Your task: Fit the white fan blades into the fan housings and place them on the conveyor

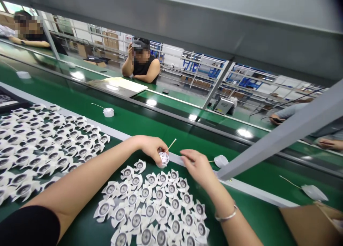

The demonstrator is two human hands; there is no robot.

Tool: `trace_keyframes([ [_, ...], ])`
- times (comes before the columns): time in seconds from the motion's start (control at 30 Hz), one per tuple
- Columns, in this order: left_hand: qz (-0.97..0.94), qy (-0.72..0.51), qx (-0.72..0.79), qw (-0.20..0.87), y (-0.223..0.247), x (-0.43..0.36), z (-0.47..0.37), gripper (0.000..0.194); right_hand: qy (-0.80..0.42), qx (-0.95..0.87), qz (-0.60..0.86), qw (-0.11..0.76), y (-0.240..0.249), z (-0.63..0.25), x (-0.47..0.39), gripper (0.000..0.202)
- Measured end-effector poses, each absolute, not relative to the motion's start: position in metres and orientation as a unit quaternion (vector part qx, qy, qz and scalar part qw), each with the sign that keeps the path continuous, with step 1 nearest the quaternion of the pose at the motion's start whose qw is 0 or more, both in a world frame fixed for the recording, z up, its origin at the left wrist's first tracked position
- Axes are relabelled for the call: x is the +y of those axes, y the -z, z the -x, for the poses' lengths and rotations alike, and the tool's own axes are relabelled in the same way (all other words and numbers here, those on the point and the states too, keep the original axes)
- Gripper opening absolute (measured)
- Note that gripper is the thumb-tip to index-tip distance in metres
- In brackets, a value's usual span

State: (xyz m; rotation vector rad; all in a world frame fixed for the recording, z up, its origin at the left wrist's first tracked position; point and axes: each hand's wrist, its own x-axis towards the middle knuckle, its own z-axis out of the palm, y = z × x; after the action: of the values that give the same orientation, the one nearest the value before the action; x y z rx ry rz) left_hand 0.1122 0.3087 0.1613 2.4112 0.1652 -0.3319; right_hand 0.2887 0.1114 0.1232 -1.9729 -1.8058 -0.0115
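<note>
My left hand (153, 148) grips a small round white motor housing (164, 159), its fingers closed around the rim. A thin pale wire (172, 145) sticks up from that part. To the right, my right hand (197, 165) has its fingers stretched out and apart, with nothing in them; a silver bangle (226, 214) circles its wrist. Just below both hands spreads a cluster of white fan blade wheels (149, 211) with grey round hubs, lying on the green table.
More fan wheels (34, 142) lie at left. White wired housings (108, 112) (221, 161) (314, 192) rest along the green belt (134, 126). A slanting grey post (281, 128) rises at right, near a cardboard box (308, 222). A grey shelf (174, 14) hangs overhead. Co-workers sit across the line.
</note>
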Motion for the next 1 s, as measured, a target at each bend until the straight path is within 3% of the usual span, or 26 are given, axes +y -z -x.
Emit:
trace_keyframes([
  [0.17, -0.952, 0.044, 0.218, 0.212, -0.165, 0.334, -0.106, 0.035, 0.091, -0.580, 0.792, 0.166, -0.116, -0.348, 0.103, 0.030],
  [0.37, -0.928, 0.006, 0.359, 0.103, -0.187, 0.353, -0.086, 0.060, 0.129, -0.519, 0.842, 0.064, -0.103, -0.358, 0.100, 0.054],
  [0.5, -0.923, 0.131, 0.334, 0.137, -0.205, 0.336, -0.077, 0.084, 0.116, -0.497, 0.860, 0.016, -0.099, -0.359, 0.100, 0.060],
  [0.6, -0.909, 0.250, 0.302, 0.138, -0.207, 0.314, -0.083, 0.083, 0.110, -0.478, 0.871, -0.002, -0.096, -0.360, 0.100, 0.064],
  [0.77, -0.915, 0.263, 0.273, 0.133, -0.192, 0.299, -0.098, 0.066, 0.089, -0.489, 0.867, 0.009, -0.100, -0.360, 0.100, 0.060],
  [1.0, -0.962, 0.088, 0.180, 0.183, -0.166, 0.304, -0.108, 0.052, 0.065, -0.512, 0.846, 0.134, -0.124, -0.347, 0.099, 0.039],
])
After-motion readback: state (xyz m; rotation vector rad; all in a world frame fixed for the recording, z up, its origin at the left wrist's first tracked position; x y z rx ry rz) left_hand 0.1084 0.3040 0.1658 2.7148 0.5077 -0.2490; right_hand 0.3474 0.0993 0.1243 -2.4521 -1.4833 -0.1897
